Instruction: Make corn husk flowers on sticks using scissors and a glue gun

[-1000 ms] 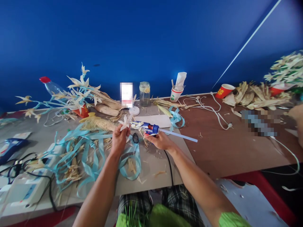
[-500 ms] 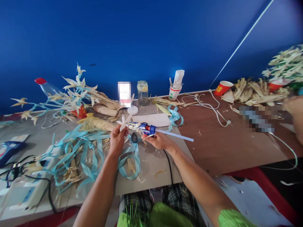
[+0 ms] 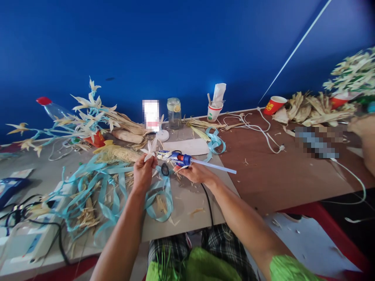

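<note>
My left hand is closed around the stem of a small pale corn-husk flower, held upright over the table. My right hand grips a blue glue gun lying sideways, its nozzle pointing left at the flower. A clear glue stick juts out of the gun's back toward the right. The gun's black cord runs down toward my lap. A tangle of light blue ribbon lies on the grey table under and left of my hands.
Behind my hands stand a glass jar, a paper cup with tissue and a branch of husk flowers. A red cup and husk pile lie on the brown table. White cable crosses it. Another person's arm shows at the right.
The view has drifted slightly, so everything sits a little lower-left in frame. Both hands keep the same grip, with the gun's nozzle still at the flower.
</note>
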### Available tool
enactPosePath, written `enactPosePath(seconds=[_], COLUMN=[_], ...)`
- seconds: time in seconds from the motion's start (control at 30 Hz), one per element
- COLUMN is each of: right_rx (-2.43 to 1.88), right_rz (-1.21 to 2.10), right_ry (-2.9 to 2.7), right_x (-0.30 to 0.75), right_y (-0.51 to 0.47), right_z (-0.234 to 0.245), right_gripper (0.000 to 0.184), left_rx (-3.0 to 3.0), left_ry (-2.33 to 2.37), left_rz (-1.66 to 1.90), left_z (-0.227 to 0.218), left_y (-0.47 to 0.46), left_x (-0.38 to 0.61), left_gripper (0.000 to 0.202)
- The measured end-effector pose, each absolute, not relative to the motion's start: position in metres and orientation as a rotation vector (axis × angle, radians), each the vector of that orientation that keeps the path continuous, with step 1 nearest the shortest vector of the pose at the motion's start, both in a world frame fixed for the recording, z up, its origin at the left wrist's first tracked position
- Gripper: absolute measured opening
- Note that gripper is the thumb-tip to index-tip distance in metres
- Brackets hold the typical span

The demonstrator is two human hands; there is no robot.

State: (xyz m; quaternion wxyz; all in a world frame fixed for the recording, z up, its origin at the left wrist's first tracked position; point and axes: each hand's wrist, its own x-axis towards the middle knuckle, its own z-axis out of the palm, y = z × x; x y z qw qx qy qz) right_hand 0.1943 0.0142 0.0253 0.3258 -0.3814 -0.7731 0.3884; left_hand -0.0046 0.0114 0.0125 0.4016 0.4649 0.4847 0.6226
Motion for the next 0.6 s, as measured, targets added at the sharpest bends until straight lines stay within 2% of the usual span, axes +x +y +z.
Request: enactPosePath(seconds=[0.23, 0.43, 0.6], right_rx=[-0.999, -0.972, -0.913], right_rz=[1.059, 1.199, 1.181], right_ry=[-2.014, -1.931, -1.839], right_x=[0.1934, 0.1969, 0.1996], right_y=[0.0145, 0.0162, 0.0188], right_z=[0.0256, 0.024, 0.0262], right_gripper=[0.022, 0.023, 0.028], left_rx=[1.094, 0.999, 0.91], left_ry=[1.154, 1.027, 0.995], left_rz=[1.555, 1.575, 1.554], left_z=[0.0141, 0.0089, 0.0077], left_y=[0.011, 0.0125, 0.0132], left_x=[-0.0042, -0.005, -0.0058], left_gripper=[0.022, 0.018, 0.023])
